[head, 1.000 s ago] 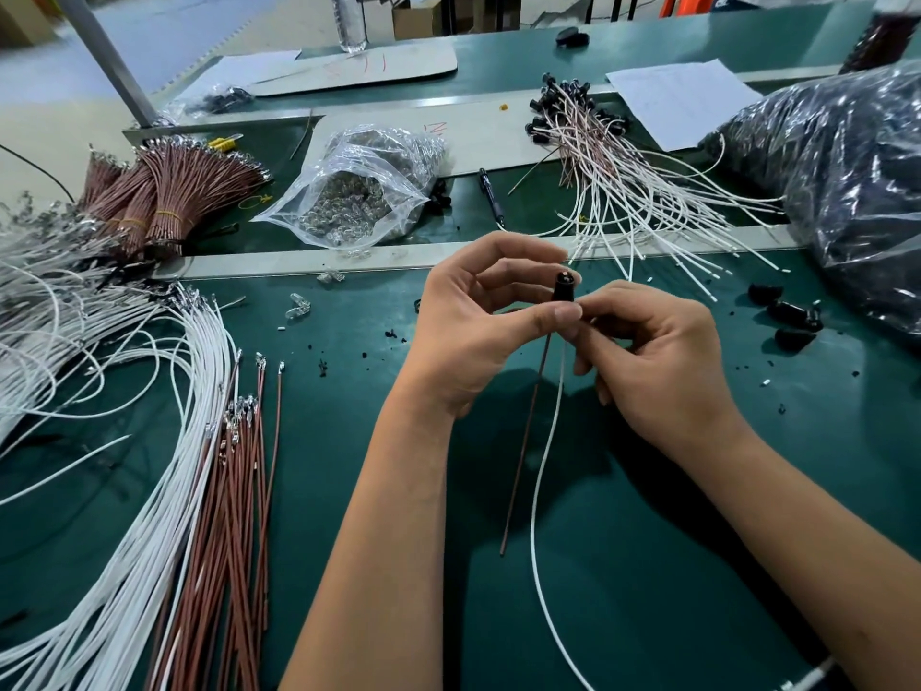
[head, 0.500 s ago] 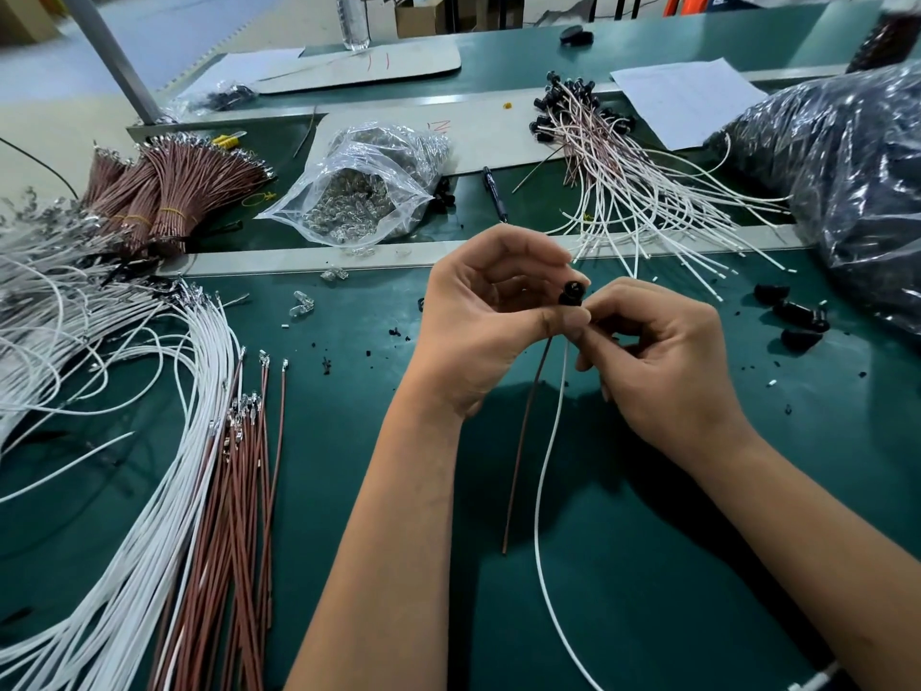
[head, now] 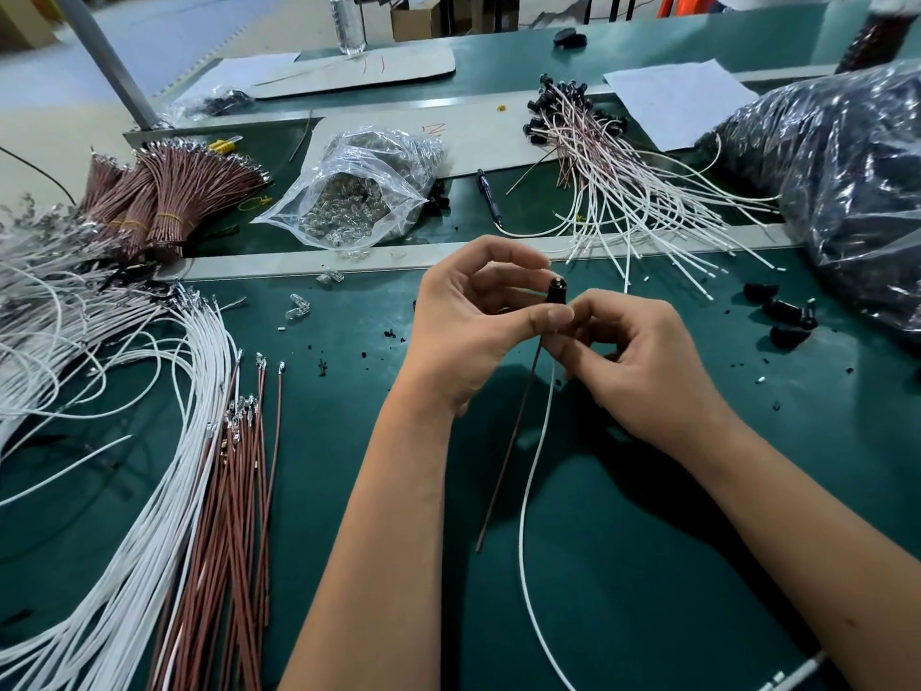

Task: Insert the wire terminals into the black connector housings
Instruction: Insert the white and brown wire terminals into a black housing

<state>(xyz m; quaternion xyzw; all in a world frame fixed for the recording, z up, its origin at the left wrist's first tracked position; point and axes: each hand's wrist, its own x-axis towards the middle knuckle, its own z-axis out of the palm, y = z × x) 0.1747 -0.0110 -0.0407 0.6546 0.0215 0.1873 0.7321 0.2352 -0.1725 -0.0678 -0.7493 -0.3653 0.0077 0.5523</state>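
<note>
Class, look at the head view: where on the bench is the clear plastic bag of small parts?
The clear plastic bag lies left of centre on the far strip, between the bundled brown wires and a dark pen.

Clear plastic bag of small clear parts (head: 356, 199) on green table (head: 648, 566), pen (head: 488, 197) beside it, white paper sheet (head: 678, 104), water bottle (head: 348, 22) at far edge

housing (head: 556, 290): tipped back upright from its tilt | left hand (head: 466, 326): forefinger lifted clear of housing

Green bench (head: 648, 566) carries white wires (head: 149, 491), brown wires (head: 234, 516), loose black housings (head: 782, 316).
</note>
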